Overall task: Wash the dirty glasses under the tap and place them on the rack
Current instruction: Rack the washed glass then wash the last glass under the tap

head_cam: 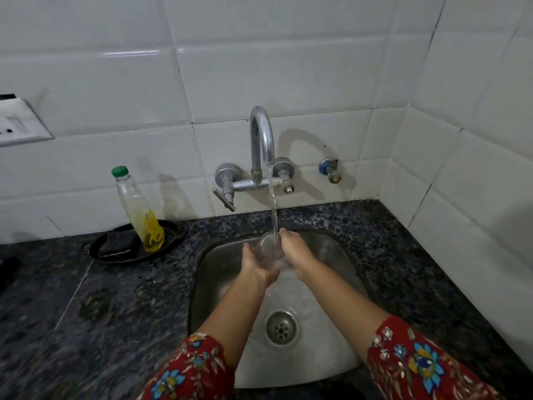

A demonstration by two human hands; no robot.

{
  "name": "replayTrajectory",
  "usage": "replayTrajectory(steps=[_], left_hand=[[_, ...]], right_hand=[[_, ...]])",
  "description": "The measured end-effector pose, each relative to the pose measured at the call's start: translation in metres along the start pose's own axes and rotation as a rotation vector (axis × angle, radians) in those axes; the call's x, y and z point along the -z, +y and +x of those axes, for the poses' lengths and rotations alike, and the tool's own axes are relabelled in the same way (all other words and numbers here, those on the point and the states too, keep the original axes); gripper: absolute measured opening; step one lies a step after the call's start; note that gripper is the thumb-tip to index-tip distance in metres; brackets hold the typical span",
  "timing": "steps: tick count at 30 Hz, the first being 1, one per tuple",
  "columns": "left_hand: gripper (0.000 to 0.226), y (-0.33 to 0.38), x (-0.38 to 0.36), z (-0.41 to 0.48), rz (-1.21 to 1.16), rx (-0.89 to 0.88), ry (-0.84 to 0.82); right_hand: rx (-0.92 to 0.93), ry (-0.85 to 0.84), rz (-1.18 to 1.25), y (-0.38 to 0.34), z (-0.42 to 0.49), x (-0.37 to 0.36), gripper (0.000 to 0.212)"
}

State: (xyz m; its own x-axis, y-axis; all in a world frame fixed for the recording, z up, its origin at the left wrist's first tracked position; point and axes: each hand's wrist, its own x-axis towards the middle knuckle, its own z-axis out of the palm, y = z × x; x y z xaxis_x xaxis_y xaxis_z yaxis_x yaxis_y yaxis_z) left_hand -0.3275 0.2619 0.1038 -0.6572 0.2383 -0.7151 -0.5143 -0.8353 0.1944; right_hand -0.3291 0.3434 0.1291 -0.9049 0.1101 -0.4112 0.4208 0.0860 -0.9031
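Observation:
A clear drinking glass is held over the steel sink, tilted with its mouth up toward the tap. My left hand cups it from the left and below. My right hand grips it from the right, fingers at the rim. Water streams from the curved chrome tap straight into the glass and spills down toward the drain. No rack is in view.
A dish-soap bottle with a green cap stands in a black oval tray holding a dark scrubber, left of the sink. Dark speckled granite counter surrounds the basin. White tiled walls stand behind and at right; a wall socket is far left.

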Motion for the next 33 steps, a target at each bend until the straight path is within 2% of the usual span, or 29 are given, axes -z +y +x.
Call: replayTrajectory(steps=[3, 6, 8, 10, 12, 13, 14, 15, 17, 18, 20, 22, 24, 25, 27, 29, 30, 31, 33], left_hand=[[0.063, 0.002, -0.013, -0.004, 0.024, 0.016, -0.027], [0.058, 0.003, -0.01, -0.003, 0.09, 0.032, -0.076], [0.058, 0.005, -0.004, 0.003, 0.216, -0.016, -0.028], [0.068, 0.011, 0.001, 0.013, 0.295, -0.148, 0.013], [0.098, 0.015, 0.008, 0.034, 0.399, -0.302, 0.123], [0.098, 0.013, 0.005, 0.024, 0.435, -0.409, 0.184], [0.085, 0.01, 0.0, 0.016, 0.483, -0.497, 0.213], [0.072, 0.007, -0.003, 0.013, 0.548, -0.566, 0.218], [0.07, 0.003, -0.01, 0.014, 0.57, -0.605, 0.203], [0.072, 0.005, -0.013, 0.013, 0.567, -0.592, 0.201], [0.062, 0.017, -0.014, 0.006, 0.636, -0.499, 0.128], [0.024, 0.03, -0.008, 0.001, 0.643, -0.346, -0.07], [0.019, 0.036, -0.002, -0.007, 0.577, -0.24, -0.256], [0.019, 0.036, 0.001, -0.009, 0.59, -0.23, -0.307], [0.023, 0.026, 0.002, -0.008, 0.676, -0.312, -0.285], [0.021, 0.015, -0.004, -0.004, 0.781, -0.499, -0.13], [0.022, 0.013, -0.004, -0.003, 0.823, -0.57, -0.064], [0.024, 0.014, -0.004, -0.006, 0.87, -0.568, -0.068], [0.036, 0.024, 0.002, -0.009, 0.963, -0.419, -0.236]], right_hand=[[0.255, 0.104, -0.104, 0.003, 0.001, -0.003, 0.034], [0.661, 0.196, -0.455, 0.017, -0.015, 0.002, 0.035], [0.822, 0.158, -0.576, 0.027, -0.022, 0.009, 0.039], [0.777, -0.037, -0.524, 0.032, -0.023, 0.022, 0.044], [0.604, -0.289, -0.533, 0.032, -0.021, 0.033, 0.066], [0.527, -0.339, -0.673, 0.029, -0.02, 0.034, 0.084], [0.463, -0.311, -0.846, 0.026, -0.021, 0.031, 0.097], [0.427, -0.204, -0.995, 0.022, -0.02, 0.026, 0.097], [0.419, 0.071, -1.095, 0.012, -0.018, 0.014, 0.069], [0.439, 0.134, -1.063, 0.008, -0.017, 0.008, 0.053], [0.394, 0.001, -0.875, 0.001, -0.015, 0.006, 0.029], [0.242, -0.241, -0.539, -0.001, -0.016, 0.013, 0.016], [0.066, -0.457, -0.193, 0.0, -0.019, 0.023, 0.017], [0.03, -0.485, -0.15, 0.002, -0.021, 0.025, 0.019], [0.068, -0.323, -0.263, 0.009, -0.022, 0.019, 0.027], [0.213, -0.004, -0.524, 0.017, -0.024, 0.007, 0.038], [0.262, 0.071, -0.56, 0.021, -0.025, 0.003, 0.041], [0.267, 0.014, -0.495, 0.026, -0.022, 0.003, 0.042], [0.132, -0.287, -0.225, 0.024, -0.024, 0.015, 0.035]])
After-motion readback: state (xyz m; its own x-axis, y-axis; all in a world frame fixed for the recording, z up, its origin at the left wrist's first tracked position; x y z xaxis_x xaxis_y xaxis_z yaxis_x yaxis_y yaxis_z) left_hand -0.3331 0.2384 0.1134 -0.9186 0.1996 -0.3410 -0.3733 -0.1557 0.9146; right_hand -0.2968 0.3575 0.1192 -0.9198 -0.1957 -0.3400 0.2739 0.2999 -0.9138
